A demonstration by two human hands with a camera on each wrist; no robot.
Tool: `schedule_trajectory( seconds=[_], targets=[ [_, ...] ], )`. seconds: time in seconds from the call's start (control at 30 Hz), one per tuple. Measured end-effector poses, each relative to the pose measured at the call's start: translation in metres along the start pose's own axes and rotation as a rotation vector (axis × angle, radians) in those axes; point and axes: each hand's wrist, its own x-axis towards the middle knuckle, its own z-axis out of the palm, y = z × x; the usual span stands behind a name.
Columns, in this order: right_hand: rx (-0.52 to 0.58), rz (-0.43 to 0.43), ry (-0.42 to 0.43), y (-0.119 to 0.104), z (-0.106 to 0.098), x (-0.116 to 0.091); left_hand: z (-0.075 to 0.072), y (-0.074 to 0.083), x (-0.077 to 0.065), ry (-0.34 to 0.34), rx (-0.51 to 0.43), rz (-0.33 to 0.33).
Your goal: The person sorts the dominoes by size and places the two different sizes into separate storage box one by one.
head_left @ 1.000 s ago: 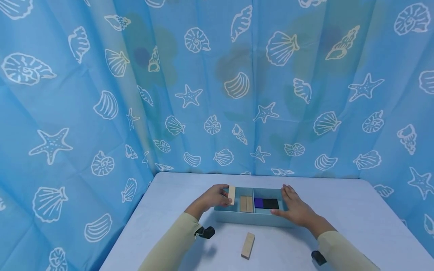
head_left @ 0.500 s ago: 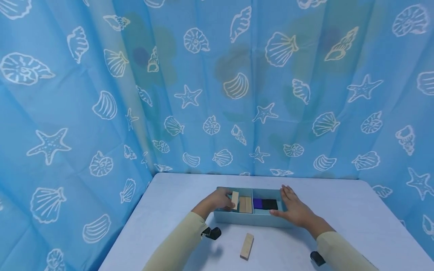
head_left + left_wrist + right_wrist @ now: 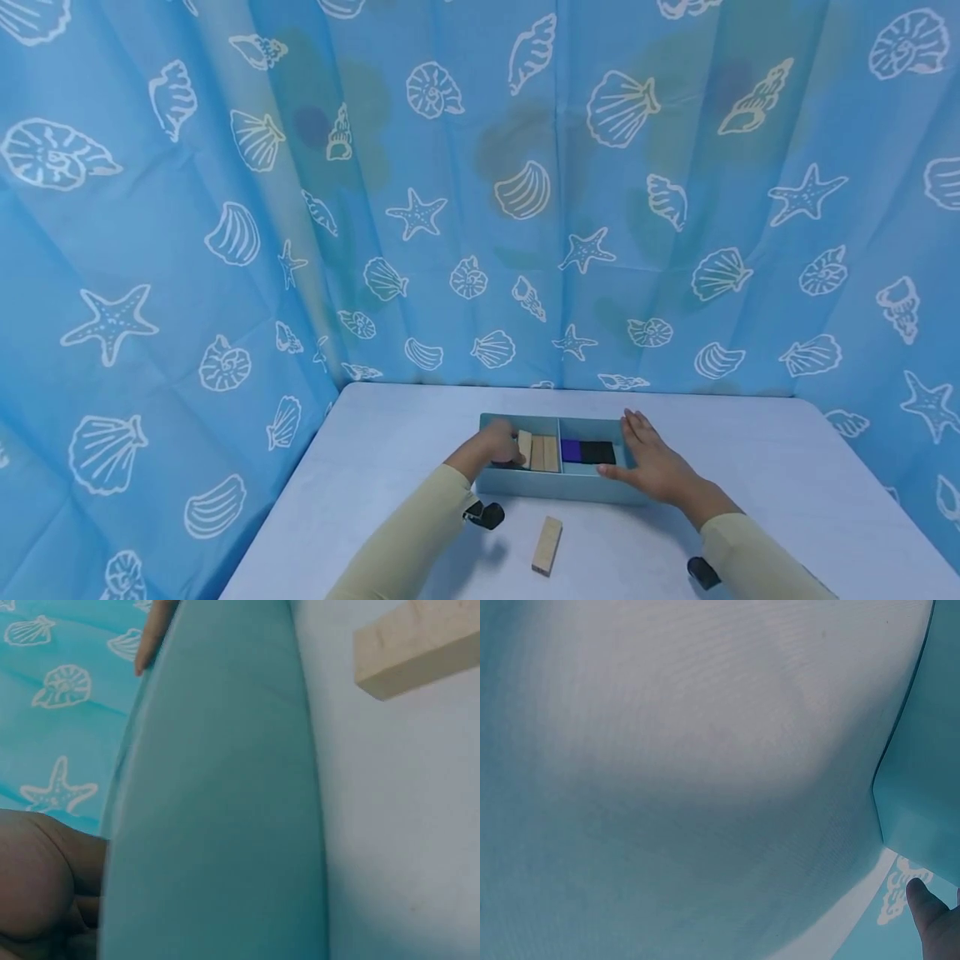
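My left hand [image 3: 495, 442] reaches into the left compartment of a pale blue-green divided box [image 3: 562, 486]. It holds a light wooden block [image 3: 524, 450] between fingers and thumb, low beside a pair of wooden blocks [image 3: 545, 453] lying side by side there. My right hand [image 3: 662, 467] rests on the box's right end, fingers straight, the thumb on the front rim. The left wrist view has the curled left hand [image 3: 37, 877] behind the box wall [image 3: 217, 787], its fingertips hidden. Part of my right hand [image 3: 934, 922] shows in the right wrist view's corner.
A purple piece [image 3: 572, 451] and a black piece [image 3: 598, 452] lie together in the right compartment. One more wooden block [image 3: 547, 547] lies on the white table [image 3: 405, 408] in front of the box. A blue shell-print curtain [image 3: 480, 233] stands behind.
My left hand has moved right and down into the left compartment, bringing its wooden block from near the left end to beside the pair. The right hand stays on the box.
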Motion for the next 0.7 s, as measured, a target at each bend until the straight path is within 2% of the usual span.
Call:
schedule_trajectory(
  seconds=[0.17,0.7],
  targets=[
    [0.007,0.008,-0.011,-0.0002,-0.0010,-0.0007,0.0074,0.0005,0.0016,0.012,0.069,0.002],
    [0.017,0.007,-0.007,-0.0018,-0.0030,-0.0029,0.0114,-0.0001,0.0053,0.021,0.053,-0.027]
  ],
)
